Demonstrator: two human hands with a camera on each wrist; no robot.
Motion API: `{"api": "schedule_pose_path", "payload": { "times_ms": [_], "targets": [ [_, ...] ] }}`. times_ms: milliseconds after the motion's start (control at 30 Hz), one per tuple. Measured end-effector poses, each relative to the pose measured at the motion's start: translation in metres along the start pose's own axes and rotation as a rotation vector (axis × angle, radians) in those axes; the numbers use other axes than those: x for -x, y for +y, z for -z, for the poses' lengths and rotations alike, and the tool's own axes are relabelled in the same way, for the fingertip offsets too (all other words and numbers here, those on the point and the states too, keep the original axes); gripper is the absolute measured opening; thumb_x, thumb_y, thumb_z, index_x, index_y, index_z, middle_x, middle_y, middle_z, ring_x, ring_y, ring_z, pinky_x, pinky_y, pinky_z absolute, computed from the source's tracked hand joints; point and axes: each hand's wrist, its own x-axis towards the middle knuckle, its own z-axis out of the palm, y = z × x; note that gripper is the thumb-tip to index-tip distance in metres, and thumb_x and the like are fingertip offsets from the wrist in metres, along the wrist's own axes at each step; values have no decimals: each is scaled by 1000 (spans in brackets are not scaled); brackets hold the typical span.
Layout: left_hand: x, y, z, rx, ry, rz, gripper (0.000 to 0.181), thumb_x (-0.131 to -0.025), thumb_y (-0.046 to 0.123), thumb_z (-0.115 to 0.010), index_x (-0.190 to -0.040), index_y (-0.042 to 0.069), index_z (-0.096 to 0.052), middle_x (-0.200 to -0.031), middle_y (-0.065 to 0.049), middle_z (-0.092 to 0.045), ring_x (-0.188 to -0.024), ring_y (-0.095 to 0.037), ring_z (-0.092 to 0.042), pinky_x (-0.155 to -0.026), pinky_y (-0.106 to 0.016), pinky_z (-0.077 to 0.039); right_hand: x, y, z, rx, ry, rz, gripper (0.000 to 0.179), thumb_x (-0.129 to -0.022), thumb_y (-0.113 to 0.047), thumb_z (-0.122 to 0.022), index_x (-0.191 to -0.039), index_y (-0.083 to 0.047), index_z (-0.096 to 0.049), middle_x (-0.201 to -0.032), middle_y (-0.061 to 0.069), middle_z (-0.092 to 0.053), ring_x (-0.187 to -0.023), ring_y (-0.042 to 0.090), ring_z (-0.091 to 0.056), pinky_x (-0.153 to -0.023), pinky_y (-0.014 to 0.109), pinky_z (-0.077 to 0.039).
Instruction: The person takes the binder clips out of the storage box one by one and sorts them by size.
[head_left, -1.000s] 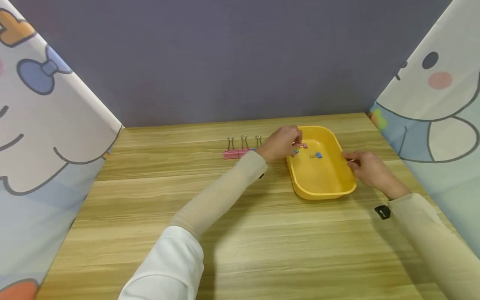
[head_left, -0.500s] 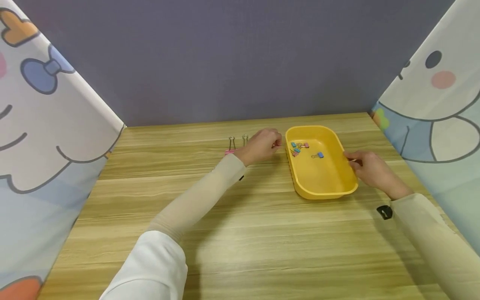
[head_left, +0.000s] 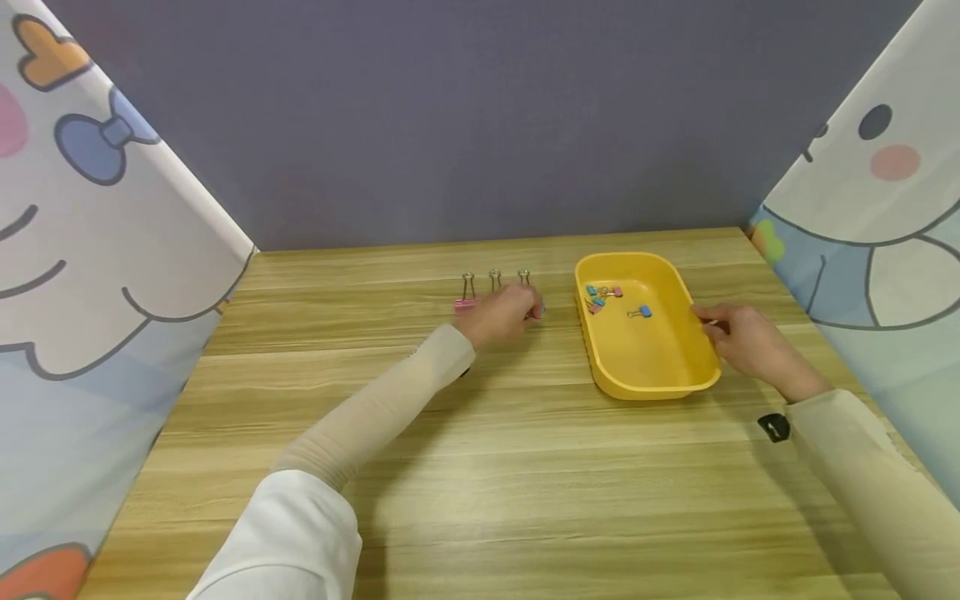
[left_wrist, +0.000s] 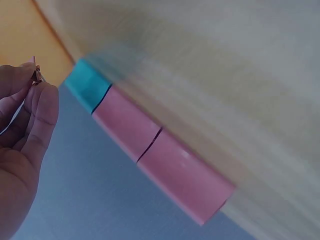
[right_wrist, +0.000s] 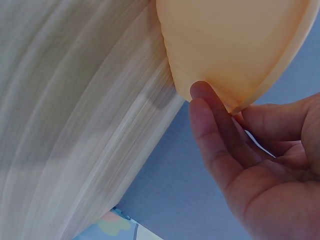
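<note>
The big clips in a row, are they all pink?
No, the left wrist view shows two pink clips and one turquoise clip at the end of the row.

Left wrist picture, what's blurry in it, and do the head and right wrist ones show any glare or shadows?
Left wrist: the table is smeared, the two large pink clips look crisper; head: pale glare on the near tabletop, soft shadow beside the left sleeve; right wrist: a soft shadow beside the yellow tray, near the right hand's fingertips.
</note>
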Motion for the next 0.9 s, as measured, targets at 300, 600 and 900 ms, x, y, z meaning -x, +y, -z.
{"api": "schedule_pose_path", "payload": {
  "times_ms": [300, 600, 900],
  "targets": [
    [-2, 4, -16, 25, -40, -19, 45, -92, -2, -55, -60, 13, -27, -61, 2, -16, -54, -9, -17, -57, -21, -26, 1, 0, 1, -17, 7, 15, 35, -93, 5, -50, -126, 14, -51, -119, 37, -51, -79, 31, -55, -54, 27, -43],
    [-1, 7, -17, 79, -80, 8, 39, -93, 2, -54, -62, 11, -31, -60, 2, -20, -52, -8, -17, -51, -22, -19, 2, -2, 2, -1, 23, 26, 35, -91, 5, -51, -125, 14, -52, -118, 37, -52, -80, 31, -54, -57, 29, -43],
    [-2, 8, -19, 75, -86, -1, 38, -93, 6, -57, -63, 10, -34, -60, 2, -24, -52, -9, -20, -50, -21, -21, 2, -1, 1, -3, 14, 24, 35, -91, 6, -51, -125, 14, -52, -120, 36, -51, -89, 36, -57, -61, 30, -47]
  ]
}}
